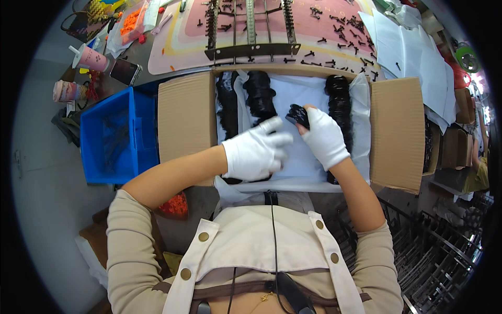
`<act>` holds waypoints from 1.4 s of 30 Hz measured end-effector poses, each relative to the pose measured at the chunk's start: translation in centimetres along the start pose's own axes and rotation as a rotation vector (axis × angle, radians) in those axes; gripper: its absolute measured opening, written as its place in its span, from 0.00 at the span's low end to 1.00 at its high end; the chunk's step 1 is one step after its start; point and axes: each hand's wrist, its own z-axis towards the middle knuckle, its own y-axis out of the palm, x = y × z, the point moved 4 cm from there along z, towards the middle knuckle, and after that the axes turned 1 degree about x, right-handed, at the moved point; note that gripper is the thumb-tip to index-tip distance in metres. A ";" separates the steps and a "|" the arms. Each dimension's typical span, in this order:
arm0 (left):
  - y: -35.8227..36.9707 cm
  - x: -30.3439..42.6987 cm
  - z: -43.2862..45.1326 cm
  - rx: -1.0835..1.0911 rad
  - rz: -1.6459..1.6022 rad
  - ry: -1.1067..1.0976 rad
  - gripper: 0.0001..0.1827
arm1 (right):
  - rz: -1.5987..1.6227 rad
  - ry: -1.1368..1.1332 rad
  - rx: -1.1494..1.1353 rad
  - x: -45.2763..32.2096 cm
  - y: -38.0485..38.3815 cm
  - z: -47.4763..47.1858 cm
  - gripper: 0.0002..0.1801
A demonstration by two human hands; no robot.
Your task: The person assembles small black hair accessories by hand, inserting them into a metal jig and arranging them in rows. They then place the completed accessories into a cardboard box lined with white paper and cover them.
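Observation:
Both of my hands wear white gloves over an open cardboard box point(188, 125) lined with white sheets. Between the thumb and fingers of my right hand point(323, 135) is a small stack of glossy black parts point(299, 114). My left hand point(257, 151), slightly blurred, has its fingers spread above a row of black parts point(259, 96); I see nothing in it, though its palm is hidden. Another black row point(227, 106) lies along the box's left side, and one more point(339, 98) stands near the right side, partly behind my right hand. White lining paper point(290, 88) shows between the rows.
A metal rack point(253, 49) and scattered small black parts point(345, 37) lie on a pink mat beyond the box. At left are a blue bin point(135, 133), a phone point(125, 72) and a pink cup point(91, 59). White sheets point(419, 59) lie at right; another person's arm point(476, 147) shows far right.

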 end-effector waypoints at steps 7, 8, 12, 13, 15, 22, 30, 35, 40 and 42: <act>1.9 1.2 -1.2 -0.175 -0.087 -0.030 0.07 | 0.090 0.062 -0.369 -0.8 0.5 -7.0 0.21; 1.7 1.0 -1.5 -0.177 -0.076 -0.048 0.07 | 0.084 0.058 -0.360 -0.7 0.1 -7.3 0.21; 0.6 0.4 -2.4 -0.083 0.072 -0.194 0.27 | 0.051 -0.108 -0.447 -1.8 -0.8 -7.7 0.21; 0.5 0.3 -2.6 -0.089 0.011 -0.294 0.33 | 0.073 -0.176 -0.494 -2.3 -1.0 -7.9 0.22; 0.3 0.1 -2.7 -0.052 0.052 -0.412 0.41 | 0.206 -0.253 -0.454 -3.9 -0.9 -7.9 0.23; -0.2 -0.6 -3.3 -0.247 0.143 -0.359 0.47 | 0.273 -0.107 -0.440 -6.2 2.1 -7.8 0.25; -1.8 -1.1 -1.7 -0.424 0.258 -0.220 0.48 | 0.427 -0.110 -0.234 -6.8 2.7 -9.2 0.21; -1.6 -1.3 -1.9 -0.503 0.274 -0.241 0.58 | 0.305 -0.162 -0.173 -7.0 3.3 -9.8 0.17; -0.6 1.1 -1.6 -0.240 0.069 0.030 0.51 | 0.244 0.068 -0.352 -5.5 3.0 -10.7 0.18; 0.0 0.9 -1.7 -0.272 0.043 -0.038 0.46 | 0.455 0.128 -0.375 -5.6 3.0 -10.9 0.18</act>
